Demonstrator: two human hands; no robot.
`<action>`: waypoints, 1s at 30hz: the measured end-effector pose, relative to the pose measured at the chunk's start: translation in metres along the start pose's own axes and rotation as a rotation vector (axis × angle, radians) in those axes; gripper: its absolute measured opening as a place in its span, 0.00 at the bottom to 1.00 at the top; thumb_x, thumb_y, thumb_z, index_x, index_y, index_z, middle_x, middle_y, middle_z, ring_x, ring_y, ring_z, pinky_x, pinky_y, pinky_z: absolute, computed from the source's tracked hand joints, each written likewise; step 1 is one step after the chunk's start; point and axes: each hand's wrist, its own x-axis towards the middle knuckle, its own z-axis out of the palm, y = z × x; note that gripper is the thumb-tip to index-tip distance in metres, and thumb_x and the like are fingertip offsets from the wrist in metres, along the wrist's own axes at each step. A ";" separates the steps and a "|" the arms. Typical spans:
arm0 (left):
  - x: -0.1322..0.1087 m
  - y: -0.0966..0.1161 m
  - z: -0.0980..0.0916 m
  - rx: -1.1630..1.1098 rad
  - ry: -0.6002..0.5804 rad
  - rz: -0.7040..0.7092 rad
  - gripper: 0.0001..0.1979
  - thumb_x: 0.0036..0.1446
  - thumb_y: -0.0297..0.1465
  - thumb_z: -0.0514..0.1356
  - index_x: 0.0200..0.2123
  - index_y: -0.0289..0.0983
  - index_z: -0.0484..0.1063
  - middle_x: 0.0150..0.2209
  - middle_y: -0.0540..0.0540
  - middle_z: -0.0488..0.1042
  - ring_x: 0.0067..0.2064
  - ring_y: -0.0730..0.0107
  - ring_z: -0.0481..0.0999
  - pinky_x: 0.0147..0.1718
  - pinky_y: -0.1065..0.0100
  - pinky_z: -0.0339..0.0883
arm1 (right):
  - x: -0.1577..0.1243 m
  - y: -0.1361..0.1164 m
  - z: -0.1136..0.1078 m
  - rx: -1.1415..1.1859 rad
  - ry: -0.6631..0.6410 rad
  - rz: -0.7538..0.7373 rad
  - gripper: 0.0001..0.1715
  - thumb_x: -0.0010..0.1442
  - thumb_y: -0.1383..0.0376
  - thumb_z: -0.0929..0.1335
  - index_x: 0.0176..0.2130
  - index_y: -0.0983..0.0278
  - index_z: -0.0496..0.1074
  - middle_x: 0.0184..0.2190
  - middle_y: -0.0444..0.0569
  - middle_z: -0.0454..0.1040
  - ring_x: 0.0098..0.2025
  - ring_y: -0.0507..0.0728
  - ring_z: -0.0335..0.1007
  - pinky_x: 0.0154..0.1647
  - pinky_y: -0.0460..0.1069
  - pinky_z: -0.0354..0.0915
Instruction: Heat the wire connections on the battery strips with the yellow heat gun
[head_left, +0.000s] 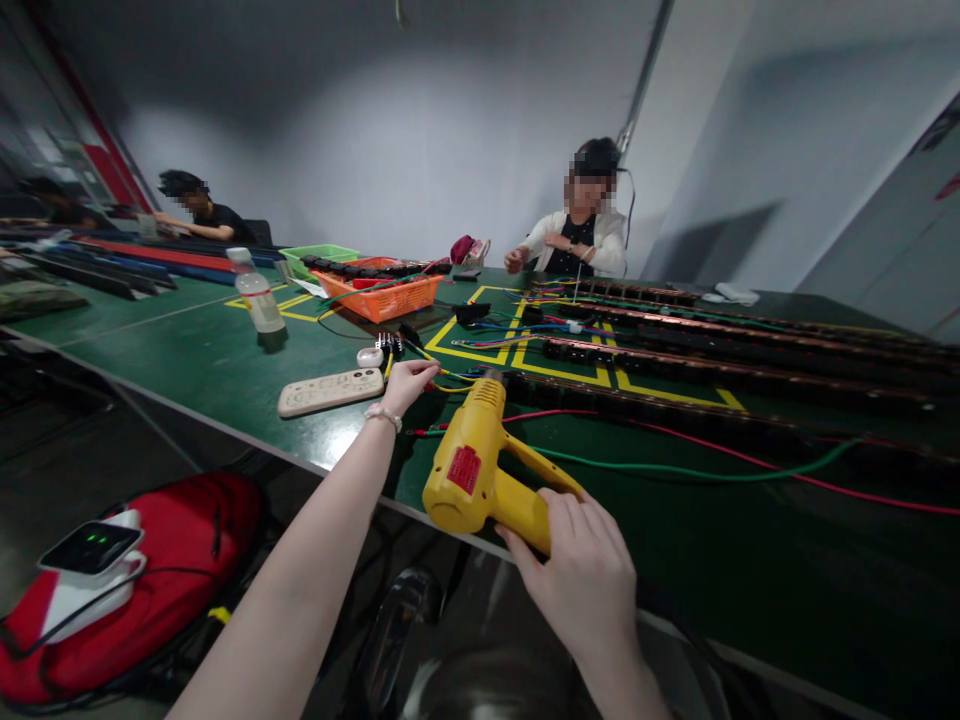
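Note:
My right hand [581, 570] grips the handle of a yellow heat gun [480, 455] with a red label, its nozzle aimed away from me over the green table [225, 360]. My left hand [409, 383], a bead bracelet at the wrist, reaches out ahead of the nozzle and pinches coloured wires [442, 380] lying on the table. A red wire [750, 462] and a green wire [675, 470] run off to the right from there.
A beige remote [330, 391], a plastic bottle [256, 293] and an orange basket [382, 290] lie left and beyond. Long dark strips [750, 370] cross the right side. One person sits opposite, another far left. A red bag [150, 570] with a device lies below the table edge.

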 end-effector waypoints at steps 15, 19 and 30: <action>-0.003 0.003 0.000 -0.050 0.038 0.006 0.17 0.48 0.42 0.63 0.29 0.32 0.78 0.25 0.44 0.76 0.30 0.66 0.74 0.31 0.68 0.66 | 0.020 -0.038 0.026 0.111 -0.085 0.018 0.26 0.55 0.51 0.68 0.41 0.71 0.68 0.32 0.52 0.69 0.38 0.60 0.65 0.52 0.55 0.58; -0.017 0.014 -0.003 -0.073 0.072 0.053 0.16 0.52 0.40 0.60 0.34 0.32 0.77 0.31 0.42 0.78 0.41 0.61 0.75 0.43 0.66 0.65 | 0.026 -0.045 0.031 0.137 -0.087 -0.001 0.26 0.53 0.52 0.70 0.40 0.70 0.68 0.32 0.51 0.69 0.37 0.59 0.64 0.53 0.55 0.57; -0.007 0.014 -0.002 -0.075 0.092 0.031 0.19 0.53 0.43 0.60 0.30 0.31 0.77 0.29 0.41 0.78 0.41 0.59 0.76 0.44 0.65 0.66 | 0.025 -0.041 0.029 0.118 -0.089 -0.017 0.27 0.60 0.47 0.63 0.41 0.69 0.68 0.32 0.53 0.70 0.39 0.60 0.66 0.52 0.55 0.59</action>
